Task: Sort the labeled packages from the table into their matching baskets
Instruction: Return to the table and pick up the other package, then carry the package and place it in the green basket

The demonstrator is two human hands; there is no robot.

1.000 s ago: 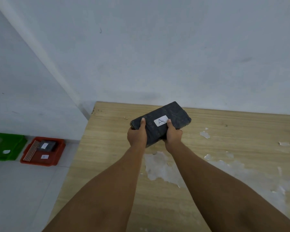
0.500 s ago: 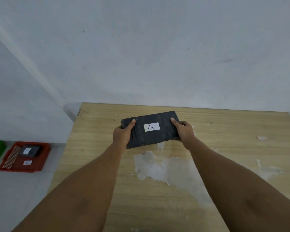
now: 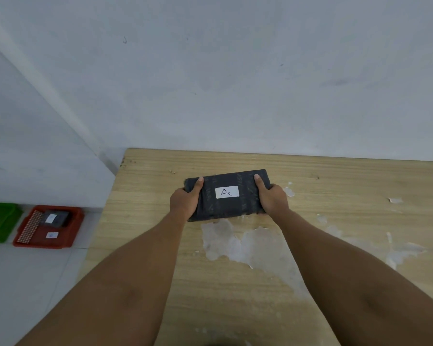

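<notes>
I hold the dark package (image 3: 226, 196) between both hands over the far middle of the bench (image 3: 348, 186), and whether its underside touches the wood or hangs just above it I cannot tell. My left hand (image 3: 185, 202) is clamped on its left end, thumb lying on top and the other fingers wrapped out of sight underneath; my right hand (image 3: 273, 199) grips the right end the same way. The package's long axis runs left to right across my view, tilted a little so the right end sits slightly farther from me, and the white label (image 3: 227, 192) marked A faces up between my thumbs. What the coming move turns on, as I judge it, is where the baskets lie: both stand on the floor well off to my left, beyond the bench's left edge. The red basket (image 3: 70, 236) is nearer the bench and already holds a dark labelled parcel (image 3: 54, 218); the green basket (image 3: 0, 221) is just beside it, farther left and partly cut off by the frame. I cannot read either basket's tag from here, so I cannot say which takes A. My left hand is the nearer one to them, so the package would travel left end first.
</notes>
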